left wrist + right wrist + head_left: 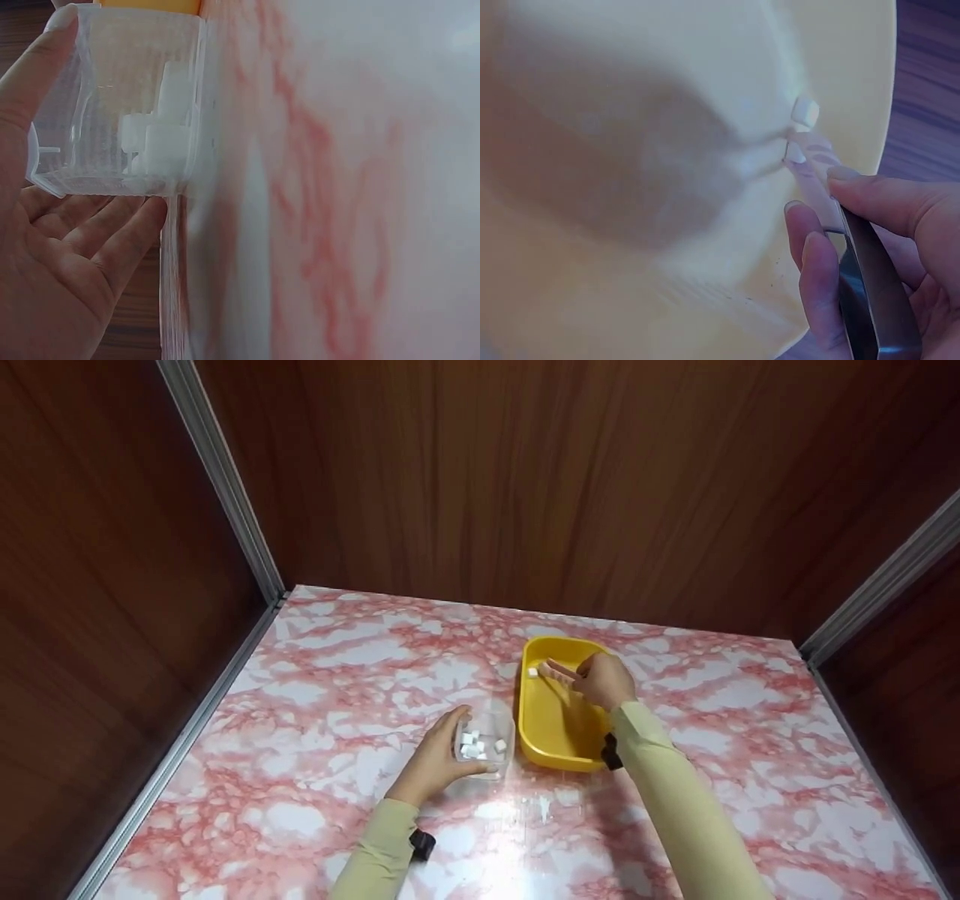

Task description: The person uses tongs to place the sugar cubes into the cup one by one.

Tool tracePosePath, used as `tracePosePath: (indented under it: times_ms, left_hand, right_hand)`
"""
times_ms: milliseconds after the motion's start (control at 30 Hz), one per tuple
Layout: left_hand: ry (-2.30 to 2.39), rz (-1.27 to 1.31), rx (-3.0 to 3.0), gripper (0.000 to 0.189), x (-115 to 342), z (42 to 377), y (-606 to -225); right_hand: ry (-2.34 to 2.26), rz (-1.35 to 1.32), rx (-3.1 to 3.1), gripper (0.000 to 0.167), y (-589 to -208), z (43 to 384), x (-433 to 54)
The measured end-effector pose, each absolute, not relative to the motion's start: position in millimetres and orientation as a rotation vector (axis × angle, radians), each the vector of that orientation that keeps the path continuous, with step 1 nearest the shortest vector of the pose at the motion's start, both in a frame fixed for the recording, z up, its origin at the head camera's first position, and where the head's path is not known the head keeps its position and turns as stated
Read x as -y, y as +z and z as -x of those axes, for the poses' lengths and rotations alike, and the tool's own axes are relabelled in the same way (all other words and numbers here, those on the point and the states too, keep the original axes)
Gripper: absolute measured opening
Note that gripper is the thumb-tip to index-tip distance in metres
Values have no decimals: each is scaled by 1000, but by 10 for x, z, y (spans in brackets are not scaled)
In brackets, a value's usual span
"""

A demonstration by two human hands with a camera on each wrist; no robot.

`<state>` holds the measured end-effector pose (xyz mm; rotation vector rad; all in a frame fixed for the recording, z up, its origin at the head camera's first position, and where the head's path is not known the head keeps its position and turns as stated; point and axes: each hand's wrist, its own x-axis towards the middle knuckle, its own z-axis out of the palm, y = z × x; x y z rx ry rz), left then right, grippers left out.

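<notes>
My left hand (431, 761) grips a clear plastic container (105, 67) from its left side, thumb and fingers spread around the walls. Several small white cubes (473, 745) lie at its bottom. In my right hand (607, 682) is a pair of tongs (874, 292) with metal handles and pale pinkish tips, pinched between thumb and fingers. The tips reach down into a yellow basin (561, 762). One white cube (805, 112) lies just beyond them, near the basin's left wall. Another small white piece (795, 153) shows between the tips.
The container stands close to the basin's left side on a red-and-white marbled tabletop (322, 675). Dark wood panels (487, 487) rise behind and at both sides, with metal rails (225, 472) at the corners.
</notes>
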<state>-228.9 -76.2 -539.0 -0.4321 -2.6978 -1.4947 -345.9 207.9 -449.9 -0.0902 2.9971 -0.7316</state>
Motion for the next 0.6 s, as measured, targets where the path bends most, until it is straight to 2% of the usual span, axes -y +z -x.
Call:
tracePosePath:
  times_ms: [267,600]
  left_hand:
    - [-1517,445,2676,103,748,2289,-5377]
    - [-1523,425,2683,106,746,2291,-5370]
  right_hand:
    - [-926,14,-2870,17,-4394,3407,-2157]
    - [-1057,53,-2806,26,-4315,3357,-2270]
